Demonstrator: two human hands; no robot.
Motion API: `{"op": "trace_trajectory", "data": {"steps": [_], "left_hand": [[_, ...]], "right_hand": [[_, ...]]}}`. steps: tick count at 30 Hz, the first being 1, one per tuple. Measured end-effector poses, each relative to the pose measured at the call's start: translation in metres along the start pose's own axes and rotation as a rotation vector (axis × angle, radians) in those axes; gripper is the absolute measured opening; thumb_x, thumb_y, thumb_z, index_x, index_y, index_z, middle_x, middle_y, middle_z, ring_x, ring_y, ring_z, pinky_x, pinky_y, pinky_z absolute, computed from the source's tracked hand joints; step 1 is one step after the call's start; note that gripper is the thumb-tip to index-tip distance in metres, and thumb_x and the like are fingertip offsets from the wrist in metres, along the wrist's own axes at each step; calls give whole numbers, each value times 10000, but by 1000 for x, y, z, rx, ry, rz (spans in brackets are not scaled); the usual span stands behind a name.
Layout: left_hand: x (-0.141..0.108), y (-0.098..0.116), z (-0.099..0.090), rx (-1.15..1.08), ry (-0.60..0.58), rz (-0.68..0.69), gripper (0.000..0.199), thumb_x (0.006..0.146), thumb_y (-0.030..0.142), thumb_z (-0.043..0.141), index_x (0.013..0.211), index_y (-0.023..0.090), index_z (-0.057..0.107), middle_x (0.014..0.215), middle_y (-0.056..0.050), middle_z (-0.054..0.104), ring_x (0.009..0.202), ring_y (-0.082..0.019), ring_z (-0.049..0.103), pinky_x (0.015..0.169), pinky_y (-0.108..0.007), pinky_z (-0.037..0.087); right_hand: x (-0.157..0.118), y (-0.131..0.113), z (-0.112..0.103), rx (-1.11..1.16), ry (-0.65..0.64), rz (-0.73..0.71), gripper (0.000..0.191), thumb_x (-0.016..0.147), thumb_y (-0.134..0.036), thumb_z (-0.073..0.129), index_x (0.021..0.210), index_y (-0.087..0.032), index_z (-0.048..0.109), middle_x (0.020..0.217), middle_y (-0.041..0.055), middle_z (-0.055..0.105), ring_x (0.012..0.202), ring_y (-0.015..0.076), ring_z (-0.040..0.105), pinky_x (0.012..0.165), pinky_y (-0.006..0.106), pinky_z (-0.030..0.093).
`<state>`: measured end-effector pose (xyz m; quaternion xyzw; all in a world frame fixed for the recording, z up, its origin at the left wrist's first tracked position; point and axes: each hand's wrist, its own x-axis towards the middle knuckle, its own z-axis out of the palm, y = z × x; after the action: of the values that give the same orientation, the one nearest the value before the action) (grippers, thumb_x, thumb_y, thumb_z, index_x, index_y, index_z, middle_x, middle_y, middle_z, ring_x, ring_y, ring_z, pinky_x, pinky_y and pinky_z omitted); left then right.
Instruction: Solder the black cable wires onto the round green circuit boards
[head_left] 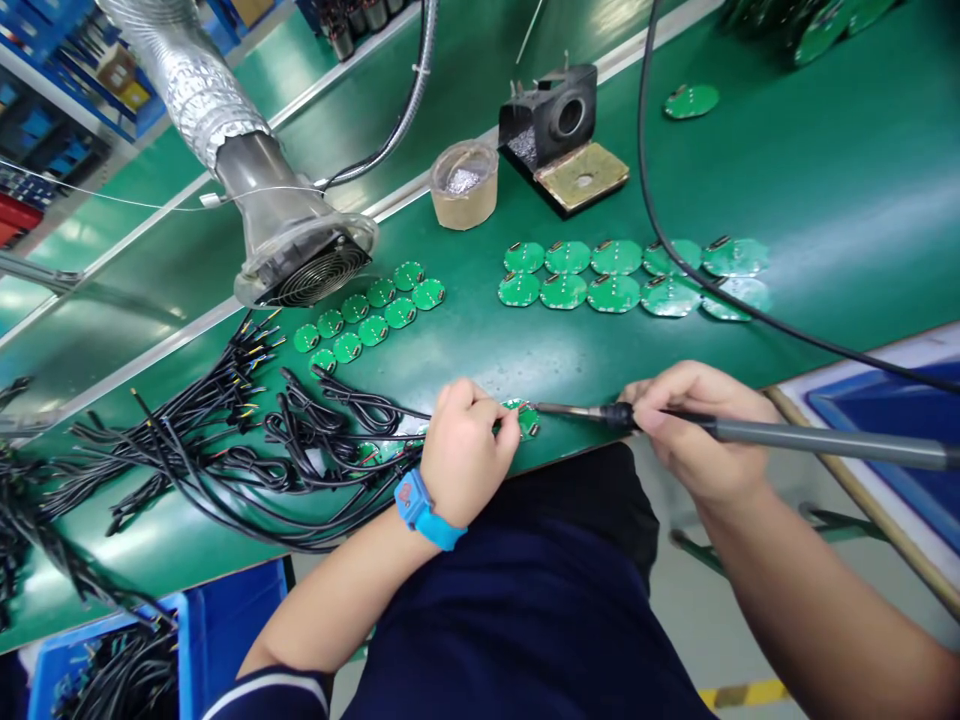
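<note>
A soldering iron was held at a small green circuit board near the front edge of the bench.
The right hand gripped the iron with curled fingers; its tip stood at the board, though contact could not be confirmed. The left hand had its fingers drawn narrow beside the board's left side; what lay between them could not be told. Black cables lay leftward, and a double row of boards lay beyond.
</note>
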<state>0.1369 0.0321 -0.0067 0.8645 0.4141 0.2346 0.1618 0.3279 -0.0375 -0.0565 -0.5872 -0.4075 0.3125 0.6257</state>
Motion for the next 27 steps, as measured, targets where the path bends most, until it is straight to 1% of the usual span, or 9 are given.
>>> {"op": "trace_trajectory", "data": {"steps": [3,8,11,18,23,27], "left_hand": [[0,0,0,2,0,-4,154,791,138,596,637,138,606,705,-32,494,710,-154,485,676,-293,433],[1,1,0,13,2,-2,143,780,121,602,638,124,615,711,-41,501,712,-156,488,677,-295,439],[1,1,0,18,-4,1,141,778,119,604,637,117,618,712,-44,504,713,-155,489,681,-294,442],[0,0,1,25,2,12,148,784,125,599,637,130,607,710,-40,504,712,-154,486,682,-296,442],[-2,0,3,38,26,45,149,799,132,591,651,126,601,715,-45,504,717,-156,482,672,-291,432],[-4,-2,1,63,33,134,166,846,174,557,692,128,600,721,-46,513,714,-150,476,656,-280,421]], "right_hand": [[0,0,-1,46,-54,-31,156,702,-303,651,667,-193,547,543,-27,484,511,134,505,512,291,399],[0,-1,-2,81,-53,-62,89,706,-226,650,687,-196,568,570,-29,504,534,130,515,537,292,400],[1,-3,0,109,-53,-71,88,690,-191,655,674,-193,569,541,-35,494,497,122,493,514,285,376],[5,-12,5,207,23,-101,98,673,-200,620,624,-201,535,479,-48,462,432,113,449,498,294,363],[4,-12,4,171,20,-72,101,659,-203,639,620,-197,546,478,-41,477,444,119,461,509,301,373],[2,-10,2,107,36,-23,159,651,-278,655,610,-204,520,446,-48,436,434,123,452,497,302,372]]}}
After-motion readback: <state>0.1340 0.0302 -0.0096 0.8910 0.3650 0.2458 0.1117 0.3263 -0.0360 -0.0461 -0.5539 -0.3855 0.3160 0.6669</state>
